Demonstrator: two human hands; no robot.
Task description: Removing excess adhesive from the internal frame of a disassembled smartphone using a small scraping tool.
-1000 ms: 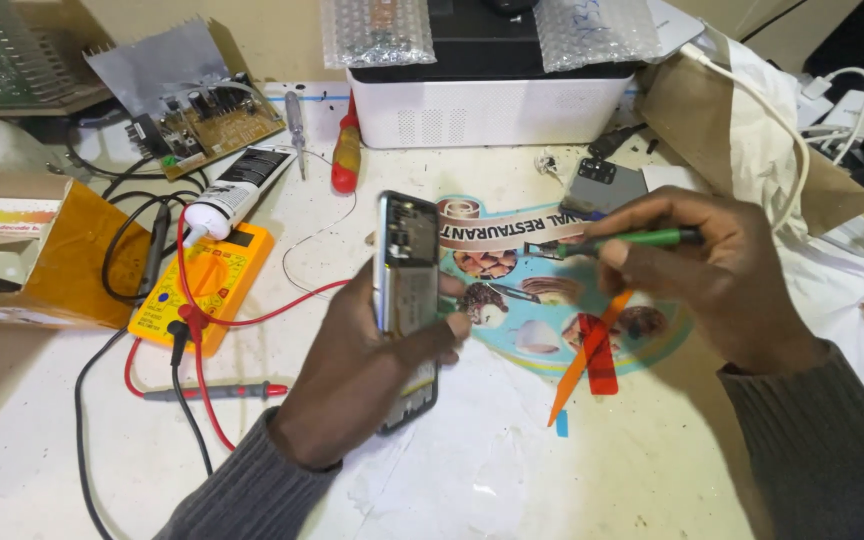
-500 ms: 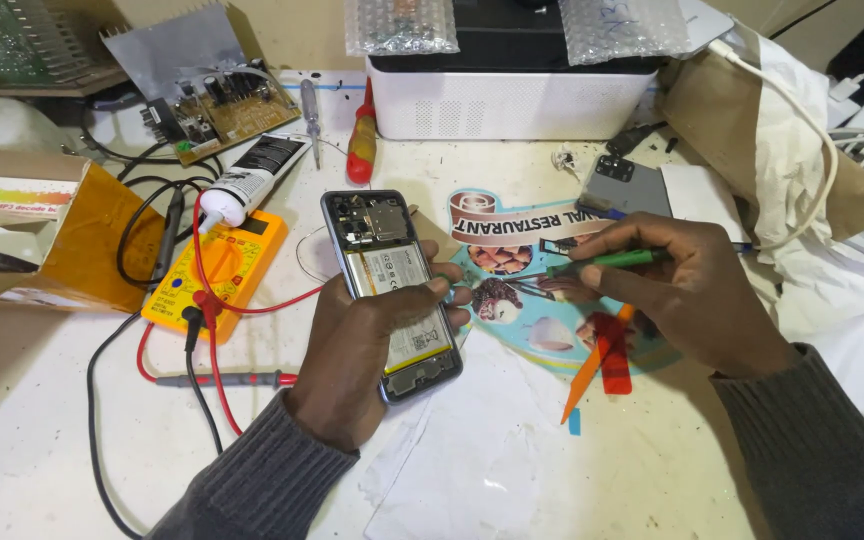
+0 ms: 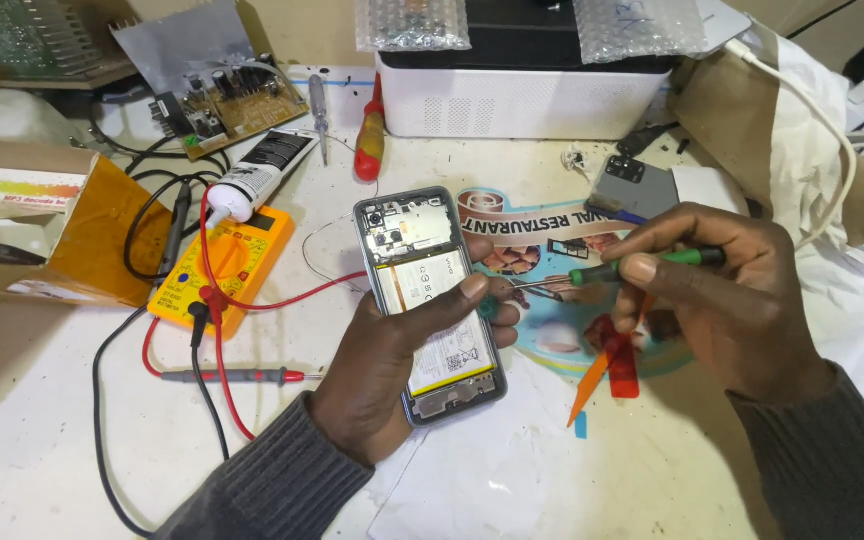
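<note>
Left hand point(image 3: 392, 365) at the tabletop's point(image 3: 82, 440) near middle, fingers wrapped around an opened phone point(image 3: 430, 300); thumb lies across the battery. Phone held face down, back cover off, camera end toward the far edge. Right hand point(image 3: 727, 300) just right of it, fingers pinching a green screwdriver point(image 3: 632, 265); tip points left, at or nearly touching the phone's right edge. Orange pry tool point(image 3: 592, 375) and a red piece lie under the right hand, on a printed flyer point(image 3: 542, 235). Left of the phone: red probe point(image 3: 237, 376), then yellow multimeter point(image 3: 222, 268) with red and black leads. Farther: white tube point(image 3: 257, 175), circuit board point(image 3: 227, 105), red-handled screwdriver point(image 3: 369, 140). White box point(image 3: 522, 100) at the far edge.
</note>
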